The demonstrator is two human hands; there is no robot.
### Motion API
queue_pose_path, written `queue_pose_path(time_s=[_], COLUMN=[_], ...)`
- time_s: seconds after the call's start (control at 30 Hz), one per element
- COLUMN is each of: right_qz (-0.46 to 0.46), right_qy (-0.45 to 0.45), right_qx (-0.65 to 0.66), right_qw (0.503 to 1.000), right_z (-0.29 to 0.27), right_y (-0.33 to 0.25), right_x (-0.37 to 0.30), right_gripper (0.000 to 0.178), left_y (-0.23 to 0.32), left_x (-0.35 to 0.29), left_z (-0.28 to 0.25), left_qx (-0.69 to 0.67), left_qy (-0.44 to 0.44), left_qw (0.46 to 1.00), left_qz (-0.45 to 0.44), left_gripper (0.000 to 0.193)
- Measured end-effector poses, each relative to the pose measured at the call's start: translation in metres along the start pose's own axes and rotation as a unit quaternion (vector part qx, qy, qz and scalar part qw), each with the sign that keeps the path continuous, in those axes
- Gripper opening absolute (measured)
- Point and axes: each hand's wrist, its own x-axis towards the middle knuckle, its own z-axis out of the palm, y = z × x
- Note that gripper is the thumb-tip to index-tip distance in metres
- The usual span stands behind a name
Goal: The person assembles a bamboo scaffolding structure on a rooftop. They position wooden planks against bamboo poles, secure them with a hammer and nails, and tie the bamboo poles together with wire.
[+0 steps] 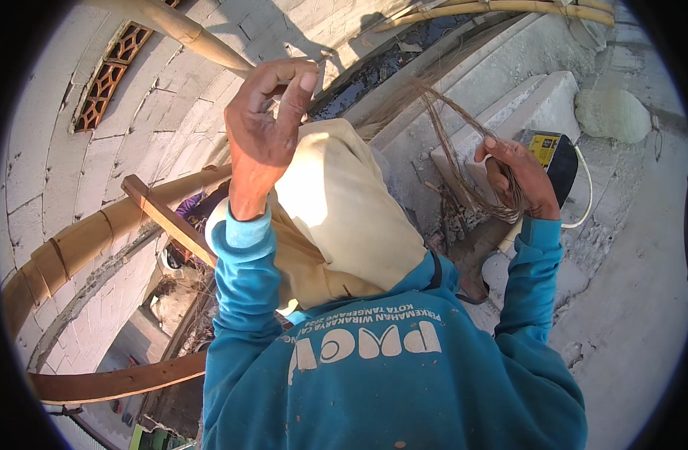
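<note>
My right hand (520, 172) is closed around a looped bundle of thin brown tie wire (443, 139). The loop hangs out to the left of the fingers, and its loose ends fan toward the ledge. Raised in front of the bamboo pole, my left hand (267, 127) has its fingers curled and its thumb against the forefinger. Whatever may be between those fingertips is too small to make out. Both arms wear blue sleeves, and the hands are well apart.
A bamboo pole (183, 30) slants in at upper left, and a thicker one (81, 244) crosses below it. Wooden bars (168, 217) stick out at left beside a block wall (156, 112). Near my right hand sits a black thing with a yellow label (560, 169) and white cord.
</note>
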Motion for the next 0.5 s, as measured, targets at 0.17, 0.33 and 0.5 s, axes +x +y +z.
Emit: queue_pose_path(time_s=[0.17,0.33,0.5], right_qz=[-0.066,-0.064,-0.152], right_qy=[0.013,0.038,-0.075], right_qx=[0.109,0.257,0.331], right_qw=[0.992,0.964,0.928], right_z=[0.042,0.079,0.088], right_y=[-0.033,-0.029,-0.031], right_x=[0.066,0.120,0.114], right_gripper=[0.043,0.045,0.050], left_y=[0.025,0.013,-0.001], left_x=[0.000,0.001,0.016], left_z=[0.020,0.034,0.045], left_qx=[0.024,0.092,0.028], left_qy=[-0.233,-0.322,-0.261], left_qw=[0.971,0.942,0.965], left_qz=[0.043,0.011,0.019], left_gripper=[0.039,0.038,0.023])
